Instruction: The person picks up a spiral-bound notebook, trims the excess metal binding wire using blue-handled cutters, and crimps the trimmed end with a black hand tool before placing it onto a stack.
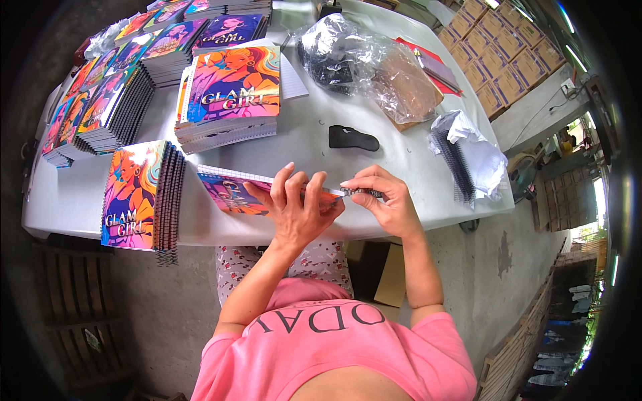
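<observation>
My left hand (297, 208) grips a colourful notebook (226, 192) near the table's front edge, its fingers over the cover and page edge. The notebook is tilted, with white gridded page edges showing along the top. At its right end, my right hand (393, 204) pinches a dark spiral binding coil (361, 193) between thumb and fingers, right against the notebook's edge. How far the coil is threaded through the holes cannot be made out. Beyond my hands, a small black tool or case (353, 138) lies on the white table.
A stack of unbound notebooks (231, 93) stands ahead to the left. Bound notebooks (134, 194) are piled at the left front, with more stacks behind. Clear plastic bags (374, 67) lie at the back; loose black coils (453, 160) sit beside white paper (478, 154) at the right.
</observation>
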The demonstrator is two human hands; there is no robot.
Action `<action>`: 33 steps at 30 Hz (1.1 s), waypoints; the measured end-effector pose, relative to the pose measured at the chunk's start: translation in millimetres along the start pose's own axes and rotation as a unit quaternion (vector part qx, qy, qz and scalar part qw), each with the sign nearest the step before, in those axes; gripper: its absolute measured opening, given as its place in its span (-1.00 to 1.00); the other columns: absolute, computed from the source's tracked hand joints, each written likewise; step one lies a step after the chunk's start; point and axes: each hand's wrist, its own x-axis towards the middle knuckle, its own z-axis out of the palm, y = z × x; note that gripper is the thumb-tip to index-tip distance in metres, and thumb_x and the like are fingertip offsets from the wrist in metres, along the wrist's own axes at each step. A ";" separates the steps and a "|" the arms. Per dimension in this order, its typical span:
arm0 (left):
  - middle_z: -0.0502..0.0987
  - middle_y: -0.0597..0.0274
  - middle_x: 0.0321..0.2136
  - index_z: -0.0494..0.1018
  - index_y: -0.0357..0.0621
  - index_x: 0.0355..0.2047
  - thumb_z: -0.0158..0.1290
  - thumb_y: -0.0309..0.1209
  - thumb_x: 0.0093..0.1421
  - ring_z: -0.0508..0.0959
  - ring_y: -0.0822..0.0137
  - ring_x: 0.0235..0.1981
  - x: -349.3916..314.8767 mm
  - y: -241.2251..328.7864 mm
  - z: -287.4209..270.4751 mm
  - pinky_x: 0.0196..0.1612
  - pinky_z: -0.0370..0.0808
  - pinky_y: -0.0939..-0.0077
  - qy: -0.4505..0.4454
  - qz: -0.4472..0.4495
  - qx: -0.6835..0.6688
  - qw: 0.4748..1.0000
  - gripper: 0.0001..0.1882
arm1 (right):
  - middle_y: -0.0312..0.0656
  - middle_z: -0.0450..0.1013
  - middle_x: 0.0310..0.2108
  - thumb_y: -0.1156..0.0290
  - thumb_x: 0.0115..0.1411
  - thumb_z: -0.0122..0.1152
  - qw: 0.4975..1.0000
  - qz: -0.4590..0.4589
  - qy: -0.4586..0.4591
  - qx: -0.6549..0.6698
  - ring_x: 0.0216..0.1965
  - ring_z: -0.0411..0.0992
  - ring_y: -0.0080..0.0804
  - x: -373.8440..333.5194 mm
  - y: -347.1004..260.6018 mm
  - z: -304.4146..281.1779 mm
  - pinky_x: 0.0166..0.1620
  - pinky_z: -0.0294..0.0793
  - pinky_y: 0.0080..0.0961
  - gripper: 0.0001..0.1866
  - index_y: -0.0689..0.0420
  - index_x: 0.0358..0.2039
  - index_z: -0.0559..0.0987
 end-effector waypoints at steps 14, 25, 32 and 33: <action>0.28 0.34 -0.28 0.43 0.23 -0.07 0.12 0.23 -0.25 0.28 0.25 -0.03 16.5 -21.1 -37.8 0.14 -0.43 -0.47 -0.079 0.014 0.078 0.994 -0.28 | -0.21 0.47 -0.48 0.46 0.11 0.21 0.998 0.038 -0.021 -0.048 -0.54 0.39 -0.55 -1.1 -23.9 -2.1 -0.45 0.36 -0.59 -0.72 0.16 -0.13 0.51; 0.29 0.29 -0.28 0.44 0.10 -0.39 0.28 0.06 -0.22 0.24 0.14 0.02 30.3 -6.6 -40.2 0.09 -0.34 -0.48 -0.089 -0.063 -0.039 0.993 -0.53 | -0.28 0.48 -0.42 0.51 0.06 0.26 0.999 0.039 -0.014 0.017 -0.49 0.35 -0.67 5.2 9.4 -4.7 -0.43 0.33 -0.65 -0.80 0.18 -0.26 0.55; 0.29 0.25 -0.35 0.41 -0.01 -0.53 0.31 0.02 -0.27 0.22 0.10 -0.15 25.9 -19.5 -39.2 0.02 0.04 -0.06 -0.112 -0.037 -0.011 0.993 -0.54 | -0.10 0.50 -0.24 0.32 0.22 0.04 0.985 0.024 -0.113 -0.125 -0.33 0.48 -0.29 26.8 11.7 -15.5 -0.16 0.38 -0.43 -0.76 0.07 -0.13 0.52; 0.29 0.26 -0.36 0.41 -0.01 -0.54 0.31 0.03 -0.28 0.22 0.10 -0.16 27.1 -23.8 -42.3 0.02 0.04 -0.06 -0.108 -0.030 -0.009 0.994 -0.53 | -0.09 0.50 -0.23 0.36 0.22 0.03 0.992 0.028 -0.104 -0.065 -0.28 0.49 -0.26 39.5 22.0 -22.9 -0.11 0.38 -0.45 -0.75 0.05 -0.10 0.51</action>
